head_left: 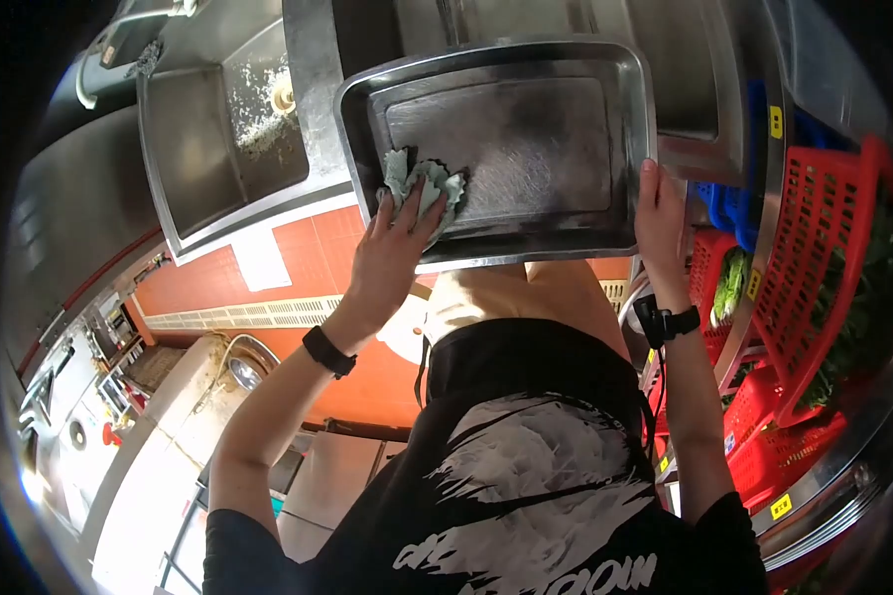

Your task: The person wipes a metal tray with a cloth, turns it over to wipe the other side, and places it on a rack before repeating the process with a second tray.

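A large rectangular steel tray (526, 69) is held tilted in front of me, above my legs. My left hand (392, 253) presses a crumpled pale green cloth (422, 188) against the tray's lower left inside corner. My right hand (657, 218) grips the tray's right rim, fingers over the edge. Both wrists wear black bands. The tray's inside looks bare, with dull smears.
A steel sink (208, 149) with white residue near its drain lies at the upper left. Red crates (824, 228) holding green vegetables (732, 283) sit on a steel rack at the right, beside a blue crate (724, 203). Orange floor tiles (298, 258) and a floor grate are below.
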